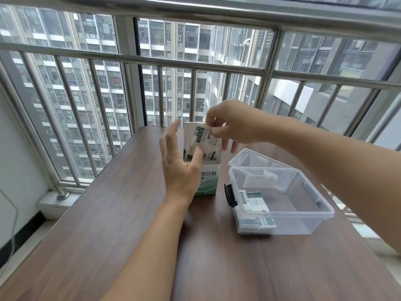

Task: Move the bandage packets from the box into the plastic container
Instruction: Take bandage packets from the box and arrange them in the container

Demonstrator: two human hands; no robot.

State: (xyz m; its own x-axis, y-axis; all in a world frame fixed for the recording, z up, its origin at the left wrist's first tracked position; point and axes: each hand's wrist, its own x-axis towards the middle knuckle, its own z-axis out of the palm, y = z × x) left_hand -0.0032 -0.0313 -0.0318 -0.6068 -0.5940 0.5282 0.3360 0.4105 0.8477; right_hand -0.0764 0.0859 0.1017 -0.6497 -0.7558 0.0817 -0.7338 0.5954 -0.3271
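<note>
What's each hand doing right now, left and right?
Left hand: open, fingers straight, beside the white-and-green cardboard box.
Right hand: pinching a white-and-green bandage packet at the box top.

High-rise apartment balcony.
Steel railing (195, 66) across the upper frame, residential towers (91, 94) beyond, wooden table (108, 213) below.

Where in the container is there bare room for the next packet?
The container's right half, up to its right wall, is bare. Its left end by the black latch is crowded with packets. The right hand pinches the next packet over the box.
</note>
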